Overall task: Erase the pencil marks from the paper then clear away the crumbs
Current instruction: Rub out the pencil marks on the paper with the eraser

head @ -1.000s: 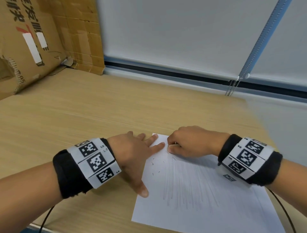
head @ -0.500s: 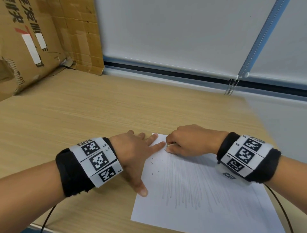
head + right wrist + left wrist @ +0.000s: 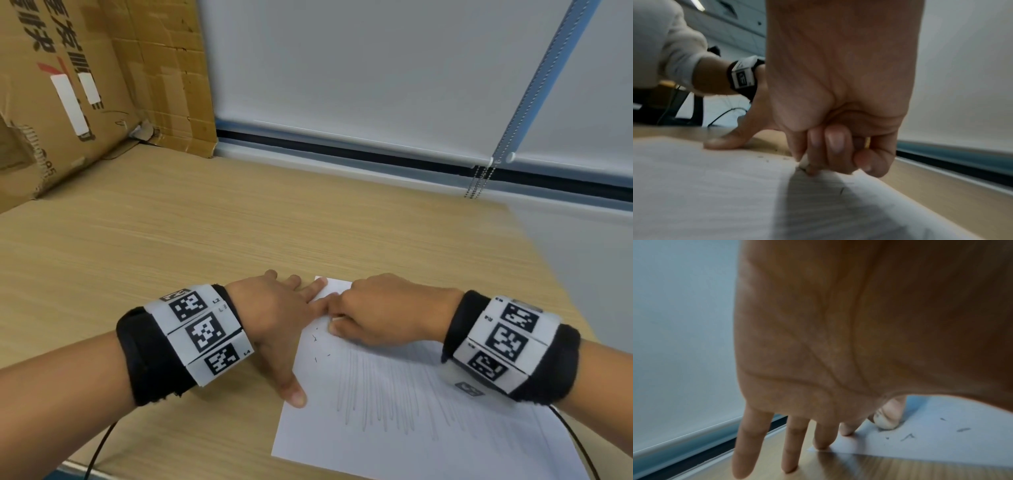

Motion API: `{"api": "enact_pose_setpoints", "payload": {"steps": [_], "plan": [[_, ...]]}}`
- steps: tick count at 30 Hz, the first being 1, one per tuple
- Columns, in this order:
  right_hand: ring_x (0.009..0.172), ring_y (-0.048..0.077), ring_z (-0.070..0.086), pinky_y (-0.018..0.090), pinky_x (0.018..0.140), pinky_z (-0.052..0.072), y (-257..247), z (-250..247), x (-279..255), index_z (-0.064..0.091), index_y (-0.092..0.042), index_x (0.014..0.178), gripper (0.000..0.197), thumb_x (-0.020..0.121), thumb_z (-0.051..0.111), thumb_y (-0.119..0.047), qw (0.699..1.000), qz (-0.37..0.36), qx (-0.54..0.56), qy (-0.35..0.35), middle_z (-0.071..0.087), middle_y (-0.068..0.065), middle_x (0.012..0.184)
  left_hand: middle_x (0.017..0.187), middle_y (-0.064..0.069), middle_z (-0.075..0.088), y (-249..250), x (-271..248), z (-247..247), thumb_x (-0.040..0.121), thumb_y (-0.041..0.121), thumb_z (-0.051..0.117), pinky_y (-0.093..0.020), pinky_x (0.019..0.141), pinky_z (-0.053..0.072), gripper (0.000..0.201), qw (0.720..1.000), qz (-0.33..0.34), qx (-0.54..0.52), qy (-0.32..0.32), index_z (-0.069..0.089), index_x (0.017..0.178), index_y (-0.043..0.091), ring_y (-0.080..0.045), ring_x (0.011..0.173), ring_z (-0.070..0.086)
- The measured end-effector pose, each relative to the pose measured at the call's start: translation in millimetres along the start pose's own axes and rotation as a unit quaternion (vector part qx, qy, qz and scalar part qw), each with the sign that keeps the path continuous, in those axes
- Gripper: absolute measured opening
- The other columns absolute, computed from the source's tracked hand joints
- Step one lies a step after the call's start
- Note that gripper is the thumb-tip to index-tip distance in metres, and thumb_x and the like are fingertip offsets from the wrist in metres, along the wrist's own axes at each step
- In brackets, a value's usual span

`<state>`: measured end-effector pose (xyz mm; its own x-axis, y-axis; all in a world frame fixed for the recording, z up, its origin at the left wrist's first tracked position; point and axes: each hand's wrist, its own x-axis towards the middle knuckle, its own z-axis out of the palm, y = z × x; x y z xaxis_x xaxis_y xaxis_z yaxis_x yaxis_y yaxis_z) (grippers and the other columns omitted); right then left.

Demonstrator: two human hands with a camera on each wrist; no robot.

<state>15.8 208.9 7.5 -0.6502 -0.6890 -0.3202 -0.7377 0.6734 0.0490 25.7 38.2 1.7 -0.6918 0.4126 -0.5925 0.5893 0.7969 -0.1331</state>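
Note:
A white sheet of paper (image 3: 428, 435) lies on the wooden desk, covered with long grey pencil strokes (image 3: 387, 394). My right hand (image 3: 380, 315) is curled near the sheet's far left corner and pinches a small white eraser (image 3: 885, 422) that presses on the paper. My left hand (image 3: 274, 318) lies flat with spread fingers (image 3: 822, 436) holding down the paper's left edge, thumb (image 3: 291, 390) on the margin. Several dark crumbs (image 3: 317, 346) lie on the paper between the two hands. The eraser (image 3: 804, 160) is mostly hidden by my fingers.
A wooden desk (image 3: 154, 246) stretches to the left and back. Cardboard boxes (image 3: 85, 78) stand at the back left. A window blind with a bead chain (image 3: 479, 181) runs along the back. The desk's right edge (image 3: 548, 246) slants close to my right wrist.
My right hand with the eraser has shifted slightly toward me and to the left on the paper's top corner. The left hand has stayed pressed in place.

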Motion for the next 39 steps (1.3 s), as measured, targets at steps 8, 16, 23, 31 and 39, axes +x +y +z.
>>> {"api": "enact_pose_setpoints", "payload": {"steps": [8,16,23,31,39], "plan": [[0.059,0.008,0.046,0.025,0.064,0.039,37,13,1,0.050,-0.019,0.072,0.035,0.101,0.042,-0.038,0.972,0.073,0.221,0.014,0.052,-0.010,0.066,0.156,0.014,-0.035,-8,2,0,0.054,0.079,0.074,-0.053,0.121,0.004,0.145,1.000,0.005,-0.021,-0.023,-0.030,0.146,0.038,-0.020,0.149,-0.018],[0.062,0.014,0.044,0.029,0.068,0.041,51,18,-14,0.041,-0.015,0.075,0.032,0.103,0.039,-0.031,0.891,0.079,0.447,0.021,0.047,-0.003,0.065,0.152,0.008,-0.042,-4,-13,18,0.074,0.089,0.042,-0.043,0.120,-0.014,0.120,0.996,0.082,-0.014,0.044,-0.033,0.147,0.032,-0.013,0.143,-0.033],[0.063,0.013,0.042,0.030,0.069,0.040,54,15,-12,0.045,-0.015,0.078,0.031,0.103,0.038,-0.032,0.903,0.056,0.425,-0.003,0.045,-0.002,0.067,0.154,-0.001,-0.040,51,-15,30,0.087,0.077,0.013,-0.049,0.118,-0.016,0.092,0.950,0.273,0.113,0.096,-0.029,0.150,0.025,-0.014,0.142,-0.036],[0.061,0.010,0.042,0.028,0.068,0.040,52,13,-12,0.045,-0.017,0.075,0.033,0.103,0.038,-0.032,0.912,0.051,0.406,-0.006,0.045,-0.004,0.066,0.155,-0.006,-0.037,23,-8,16,0.086,0.078,0.008,-0.038,0.122,-0.009,0.099,0.997,0.060,0.000,0.052,-0.029,0.148,0.012,-0.014,0.143,-0.033],[0.062,0.013,0.042,0.030,0.068,0.040,55,17,-10,0.046,-0.016,0.075,0.032,0.103,0.040,-0.031,0.906,0.048,0.421,0.002,0.045,-0.006,0.064,0.151,0.001,-0.043,30,-9,23,0.093,0.073,0.010,-0.040,0.117,-0.021,0.085,0.986,0.153,0.041,0.060,-0.033,0.147,0.024,-0.013,0.140,-0.038]]}}
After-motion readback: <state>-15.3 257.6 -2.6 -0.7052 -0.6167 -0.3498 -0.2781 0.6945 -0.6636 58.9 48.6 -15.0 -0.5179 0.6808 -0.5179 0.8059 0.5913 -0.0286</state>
